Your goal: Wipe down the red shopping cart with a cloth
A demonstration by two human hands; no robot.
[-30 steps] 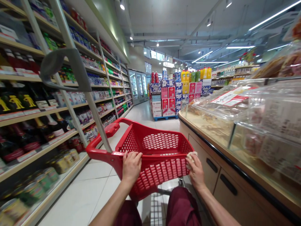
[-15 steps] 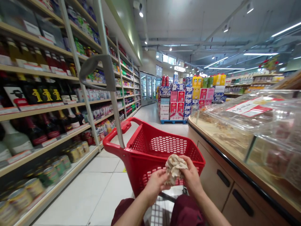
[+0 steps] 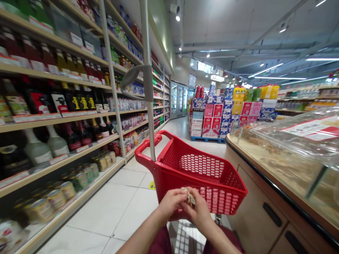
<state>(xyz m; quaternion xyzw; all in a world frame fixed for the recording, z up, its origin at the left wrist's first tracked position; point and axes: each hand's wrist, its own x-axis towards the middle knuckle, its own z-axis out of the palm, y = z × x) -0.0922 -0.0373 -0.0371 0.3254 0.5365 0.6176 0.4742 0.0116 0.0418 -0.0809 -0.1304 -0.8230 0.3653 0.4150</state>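
A crumpled off-white cloth (image 3: 189, 198) is bunched between my two hands, mostly covered by the fingers. My left hand (image 3: 172, 203) wraps it from the left, fingers curled. From the right, my right hand (image 3: 197, 208) closes around the same cloth. Both hands are low in front of the red shopping cart (image 3: 169, 174), over its near side wall. The cart's basket has perforated walls, and a tall metal pole (image 3: 149, 123) with a grey loop handle (image 3: 137, 83) rises from its left end.
Shelves of bottles and cans (image 3: 60, 123) line the left side. On the right stands a wooden counter (image 3: 254, 197) topped with clear plastic covers (image 3: 299, 130). Stacked drink cartons (image 3: 212, 118) sit on a blue pallet ahead. Pale tiles (image 3: 116, 208) cover the floor.
The cloth was spread larger and looser; now it is squeezed into a small bundle between closer hands. The view has turned left, so the cart and shelves appear further right.
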